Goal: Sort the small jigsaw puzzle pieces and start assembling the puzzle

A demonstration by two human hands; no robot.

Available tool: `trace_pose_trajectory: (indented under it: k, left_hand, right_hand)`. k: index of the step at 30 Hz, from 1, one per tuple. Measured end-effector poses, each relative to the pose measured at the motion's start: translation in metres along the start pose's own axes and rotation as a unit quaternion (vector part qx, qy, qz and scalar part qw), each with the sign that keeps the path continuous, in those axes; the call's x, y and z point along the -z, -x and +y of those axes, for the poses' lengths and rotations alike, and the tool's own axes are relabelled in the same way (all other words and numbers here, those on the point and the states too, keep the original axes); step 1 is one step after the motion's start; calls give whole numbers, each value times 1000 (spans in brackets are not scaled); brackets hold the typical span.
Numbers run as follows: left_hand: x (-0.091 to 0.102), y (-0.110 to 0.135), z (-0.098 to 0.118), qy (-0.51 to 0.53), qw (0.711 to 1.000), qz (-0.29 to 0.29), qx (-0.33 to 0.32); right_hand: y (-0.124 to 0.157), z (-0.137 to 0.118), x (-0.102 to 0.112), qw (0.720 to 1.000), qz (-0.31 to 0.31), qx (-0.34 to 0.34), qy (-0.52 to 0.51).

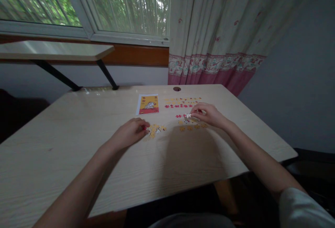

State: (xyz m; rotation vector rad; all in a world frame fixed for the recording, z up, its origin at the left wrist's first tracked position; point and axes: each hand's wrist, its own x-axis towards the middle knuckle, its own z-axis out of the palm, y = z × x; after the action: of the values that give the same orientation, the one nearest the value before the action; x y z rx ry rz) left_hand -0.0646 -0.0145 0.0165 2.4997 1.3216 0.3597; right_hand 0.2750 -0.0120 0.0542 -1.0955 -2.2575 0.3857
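My right hand (pixel 209 114) is closed, thumb and fingertips pinching a whitish jigsaw puzzle piece (pixel 188 115) above the sorted pieces. Beneath and around it lie loose rows of red, yellow and white pieces, including yellow puzzle pieces (pixel 190 128). My left hand (pixel 133 131) is pinched at the left edge of a mixed pile of puzzle pieces (pixel 154 129), a small red puzzle piece (pixel 144 128) showing between its fingertips. Farther back, a row of red puzzle pieces (pixel 178 106) lies below rows of yellow ones. Left of these rows is a picture card (pixel 149 104) showing a white spotted dog on yellow and red.
The pale wooden desk (pixel 86 141) has a round cable hole (pixel 177 89) near its back edge. A raised shelf (pixel 57 51) on dark metal legs stands at the back left. Behind are a barred window (pixel 131 5) and a patterned curtain (pixel 214 29).
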Motion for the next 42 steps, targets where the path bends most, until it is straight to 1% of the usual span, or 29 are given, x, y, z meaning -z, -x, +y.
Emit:
trace_pose_trajectory:
  k: [3, 5, 7, 9, 12, 16, 21, 24, 27, 29, 31, 34, 36, 39, 42]
  left_hand:
    - [-1, 0, 1, -6, 1000, -1, -3]
    - [-2, -1, 2, -7, 1000, 1, 0]
    - [-3, -1, 2, -7, 1000, 9, 1]
    - [-4, -1, 2, -6, 1000, 17, 0]
    - [-6, -1, -1, -3, 1000, 24, -3]
    - [-7, -2, -1, 16, 999, 39, -5]
    - [-7, -2, 4, 62, 997, 44, -7]
    - [-8, -2, 7, 91, 995, 31, -3]
    - [-9, -2, 11, 134, 990, 29, -1]
    - [-10, -2, 15, 173, 984, 50, 11]
    - [-9, -3, 20, 205, 975, 85, 16]
    - [-9, -3, 28, 226, 965, 135, -17]
    - [-9, -3, 31, 229, 962, 142, -39]
    - [-10, -3, 36, 239, 962, 123, -53]
    - [-12, -3, 39, 255, 956, 124, -71]
  right_hand:
    - [23, 22, 18, 990, -97, -94, -28]
    - [40, 38, 27, 977, -135, -158, -45]
    - [55, 51, 33, 967, -141, -202, -59]
    - [66, 61, 35, 961, -144, -227, -65]
    - [75, 70, 33, 955, -155, -244, -70]
    - [78, 74, 29, 954, -160, -248, -50]
    - [73, 65, 36, 958, -167, -233, 13]
    - [62, 51, 37, 959, -169, -224, 37]
    - [45, 33, 29, 966, -177, -182, 42]
    - [31, 21, 20, 973, -180, -140, 42]
    - [19, 9, 9, 977, -189, -91, 38]
    - [2, -10, -9, 977, -209, -17, 31]
    - [-7, -22, -23, 979, -203, 20, 12]
    - [-15, -35, -47, 987, -151, 53, -13]
    - [-20, -39, -72, 993, -87, 60, -61]
